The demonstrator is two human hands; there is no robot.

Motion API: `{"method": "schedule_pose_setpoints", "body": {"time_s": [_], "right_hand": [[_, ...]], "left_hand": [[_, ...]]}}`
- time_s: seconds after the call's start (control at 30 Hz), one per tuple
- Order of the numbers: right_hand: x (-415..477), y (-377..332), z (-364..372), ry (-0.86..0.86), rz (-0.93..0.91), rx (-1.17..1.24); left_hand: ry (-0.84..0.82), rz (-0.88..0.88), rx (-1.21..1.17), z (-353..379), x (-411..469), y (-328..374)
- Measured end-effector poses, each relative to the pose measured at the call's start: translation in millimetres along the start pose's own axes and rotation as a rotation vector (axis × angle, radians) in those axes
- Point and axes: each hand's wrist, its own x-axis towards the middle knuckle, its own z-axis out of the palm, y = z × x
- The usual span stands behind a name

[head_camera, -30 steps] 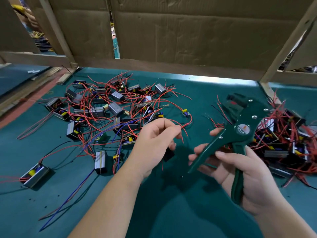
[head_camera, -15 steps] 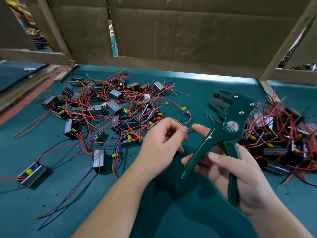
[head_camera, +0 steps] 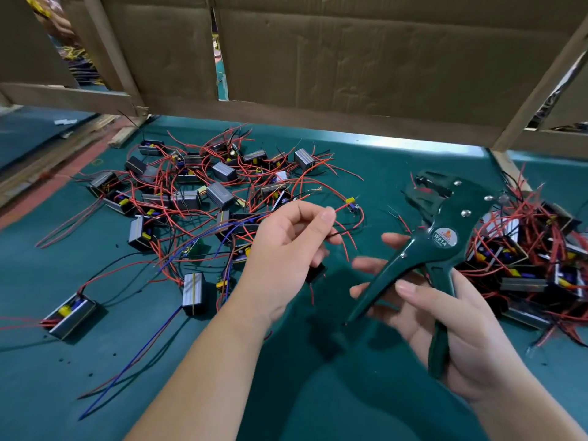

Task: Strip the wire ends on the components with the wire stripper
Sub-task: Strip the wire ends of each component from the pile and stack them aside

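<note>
Left hand [head_camera: 280, 249] drawn away, pinching wires [head_camera: 346, 231], right hand [head_camera: 445, 319] holding wire stripper [head_camera: 442, 240]

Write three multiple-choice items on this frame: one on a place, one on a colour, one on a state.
1. Where is the wire stripper? A in the right hand; B in a drawer; C on a shelf.
2. Its handles are: A red; B yellow; C dark green.
3. The left hand: A lies flat; B pinches thin wires; C hangs empty.
Key: 1A, right thumb and palm hold its handles; 2C, both handles show dark green; 3B, thumb and forefinger meet on the wires.
</note>
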Motion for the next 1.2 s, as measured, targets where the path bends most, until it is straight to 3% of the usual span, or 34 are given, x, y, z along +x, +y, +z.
{"method": "schedule_pose_setpoints", "body": {"time_s": [0.13, 0.33, 0.43, 0.93, 1.2], "right_hand": [[-0.6, -3.2, -5.0, 0.075, 0.091, -0.032], [-6.2, -3.3, -1.8, -0.283, 0.299, 0.087], [-5.8, -5.0, -2.9, -0.371, 0.341, 0.106], [-6.3, -9.0, -11.0, -0.372, 0.357, 0.014], [-6.2, -8.0, -11.8, -0.385, 0.353, 0.003]], "left_hand": [[-0.133, 0.041, -0.058, -3.0, -1.5, 4.6], [-0.136, 0.08, 0.019, -3.2, -2.2, 7.9], [-0.112, 0.108, 0.078, -7.8, -0.6, 7.9], [-0.113, 0.222, 0.321, -12.0, -1.9, 11.8], [-0.061, 0.243, 0.333, -10.8, -2.5, 13.2]]}}
